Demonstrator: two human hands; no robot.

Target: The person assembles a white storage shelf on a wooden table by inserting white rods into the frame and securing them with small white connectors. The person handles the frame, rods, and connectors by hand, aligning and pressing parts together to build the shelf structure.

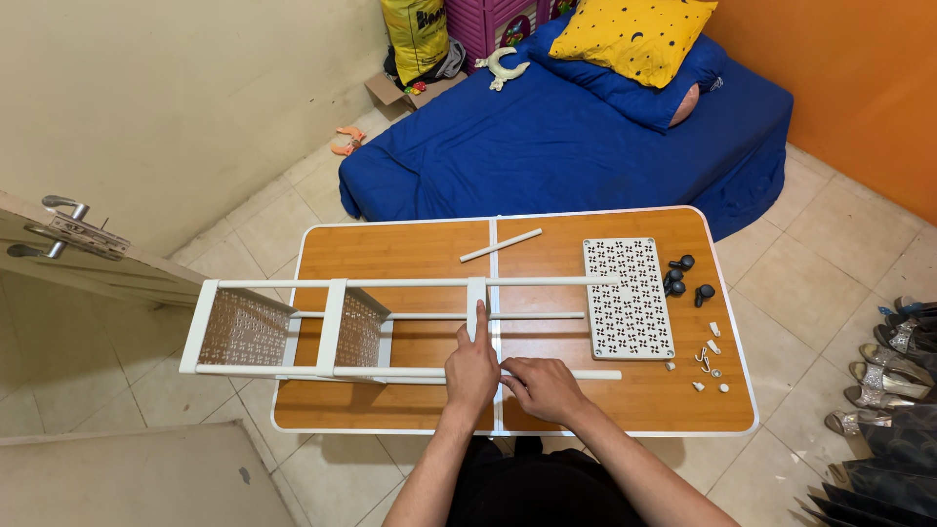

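A white metal shelf rack (322, 327) lies on its side across a low wooden folding table (410, 249), its left end hanging past the table edge. My left hand (472, 366) rests on the rack near its third crossbar, index finger stretched up along the bar. My right hand (543, 386) pinches the near white rail (595, 374) just beside it. A loose perforated white shelf panel (628, 296) lies flat to the right. A short white rod (501, 245) lies near the table's far edge.
Several black caster wheels (683, 276) and small white fittings and screws (711, 361) sit at the table's right end. A blue mattress (576, 137) with a yellow pillow (632, 34) lies beyond. A door (78, 259) stands at left, shoes (893, 366) at right.
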